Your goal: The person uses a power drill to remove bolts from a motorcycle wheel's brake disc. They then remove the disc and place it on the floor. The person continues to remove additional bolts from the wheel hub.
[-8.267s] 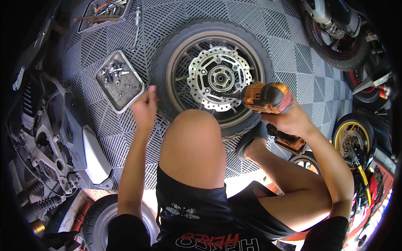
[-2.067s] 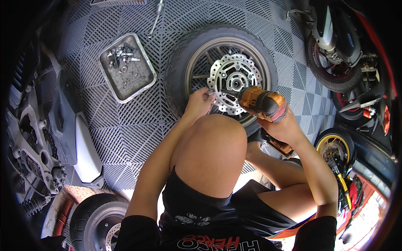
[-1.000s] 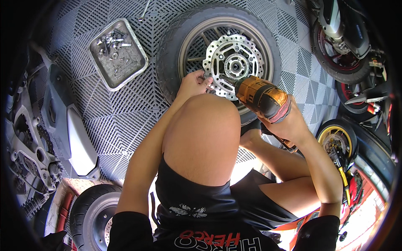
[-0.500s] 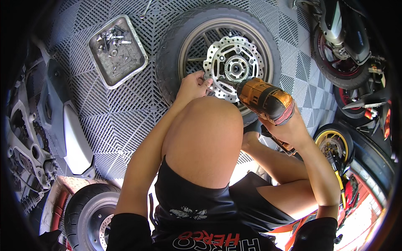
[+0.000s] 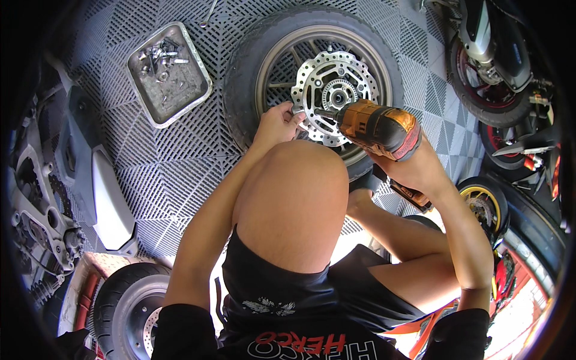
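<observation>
My right hand (image 5: 405, 167) grips the orange-and-black power driver (image 5: 379, 128), barrel pointing left over the perforated silver brake disc (image 5: 327, 69). My left hand (image 5: 278, 125) is at its lower-left rim, hold too hidden to tell.

a black shirt (image 5: 240, 342) with short black sleeves (image 5: 186, 330), red and white-outlined lettering (image 5: 329, 344); glossy black shorts (image 5: 282, 279) bearing a pale wing-like print (image 5: 268, 306).

An orange-and-black power driver (image 5: 381, 129) crosses the silver perforated disc (image 5: 326, 67) atop a flat-lying black-tyred wheel (image 5: 245, 75).
</observation>
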Demonstrator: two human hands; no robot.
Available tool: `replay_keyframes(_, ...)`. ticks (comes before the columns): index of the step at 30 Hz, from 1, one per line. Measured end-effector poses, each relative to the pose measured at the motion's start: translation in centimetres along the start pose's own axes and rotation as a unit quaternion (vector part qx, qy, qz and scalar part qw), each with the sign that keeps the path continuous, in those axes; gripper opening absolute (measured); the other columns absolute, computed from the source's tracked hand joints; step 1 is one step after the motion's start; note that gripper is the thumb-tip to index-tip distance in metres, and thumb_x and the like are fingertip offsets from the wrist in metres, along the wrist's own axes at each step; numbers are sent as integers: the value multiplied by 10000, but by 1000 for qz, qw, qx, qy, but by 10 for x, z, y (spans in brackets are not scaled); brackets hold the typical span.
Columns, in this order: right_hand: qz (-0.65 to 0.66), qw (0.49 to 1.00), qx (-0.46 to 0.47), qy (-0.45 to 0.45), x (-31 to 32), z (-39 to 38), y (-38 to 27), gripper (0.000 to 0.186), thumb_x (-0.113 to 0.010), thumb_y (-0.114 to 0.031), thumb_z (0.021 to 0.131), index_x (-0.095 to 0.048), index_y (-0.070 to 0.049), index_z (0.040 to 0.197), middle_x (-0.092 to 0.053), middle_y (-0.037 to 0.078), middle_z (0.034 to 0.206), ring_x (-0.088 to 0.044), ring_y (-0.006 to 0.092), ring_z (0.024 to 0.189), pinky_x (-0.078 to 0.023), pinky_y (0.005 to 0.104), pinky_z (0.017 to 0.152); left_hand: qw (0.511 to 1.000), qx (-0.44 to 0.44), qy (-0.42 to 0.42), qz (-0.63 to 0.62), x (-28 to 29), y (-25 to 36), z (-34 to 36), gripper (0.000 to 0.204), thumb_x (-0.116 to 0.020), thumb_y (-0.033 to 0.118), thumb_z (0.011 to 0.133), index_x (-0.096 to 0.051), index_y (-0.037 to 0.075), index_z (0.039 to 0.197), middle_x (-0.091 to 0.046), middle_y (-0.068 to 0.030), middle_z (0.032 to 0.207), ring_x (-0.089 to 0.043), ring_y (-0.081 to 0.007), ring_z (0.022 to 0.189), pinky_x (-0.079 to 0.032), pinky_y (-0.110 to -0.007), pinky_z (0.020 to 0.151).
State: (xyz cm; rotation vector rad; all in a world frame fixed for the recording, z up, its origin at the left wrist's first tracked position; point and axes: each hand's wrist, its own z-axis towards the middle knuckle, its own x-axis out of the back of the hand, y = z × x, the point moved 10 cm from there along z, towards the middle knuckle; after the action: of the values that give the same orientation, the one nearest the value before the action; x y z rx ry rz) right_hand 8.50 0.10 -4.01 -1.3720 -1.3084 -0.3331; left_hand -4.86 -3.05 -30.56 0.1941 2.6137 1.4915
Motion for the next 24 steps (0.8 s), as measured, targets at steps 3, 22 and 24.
replay_keyframes(3, 35, 998, -57, -6, 0, 2, 5, 262, -713, -58, 778, -675, -63, 1037, -704, 155, 983, -678, 365, 927, -556, 403, 829, 1000, -3, -3, 14, 1, -2, 1, 253, -690, 222, 942, -643, -27, 948, -704, -134, 715, -661, -196, 589, -478, -352, 577)
replay_keyframes(22, 80, 975, -202, -50, -10, -12, 29, 313, -716, -135, 832, -675, -76, 1136, -707, 160, 1036, -685, 337, 972, -546, 400, 883, 999, 14, -11, -29, -4, -3, -1, 215, -673, 185, 955, -653, -24, 1000, -718, -148, 781, -694, -191, 700, -509, -341, 638)
replay_keyframes(24, 62, 997, -54, 7, 0, -14, 15, 295, -718, -154, 841, -680, -73, 1122, -710, 157, 1040, -689, 335, 963, -551, 400, 873, 999, -3, -17, -43, -8, 6, 1, 219, -683, 180, 943, -652, -27, 1007, -728, -166, 806, -716, -211, 718, -527, -355, 661)
